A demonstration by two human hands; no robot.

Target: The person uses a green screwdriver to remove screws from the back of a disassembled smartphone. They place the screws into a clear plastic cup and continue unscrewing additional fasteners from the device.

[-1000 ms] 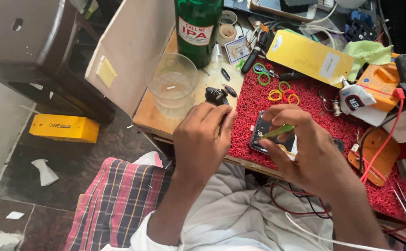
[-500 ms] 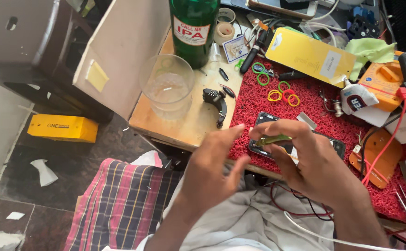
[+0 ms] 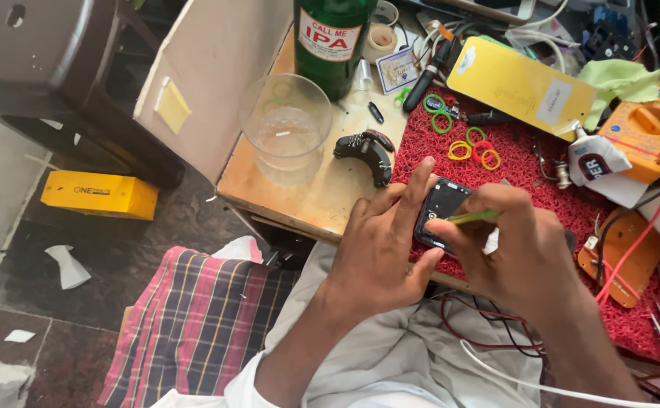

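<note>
Steadying small black device (image 3: 442,208), green-tipped tool (image 3: 472,217) in right hand (image 3: 522,253)

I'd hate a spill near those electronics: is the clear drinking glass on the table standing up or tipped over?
Upright. The glass stands on its base on the wooden table, mouth facing up, beside the green bottle.

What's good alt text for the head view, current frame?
Seen from above, a person's left hand steadies a small black device on a red mat while the right hand works on it with a thin green tool. An empty clear glass and a green bottle stand on the wooden table nearby.
</note>
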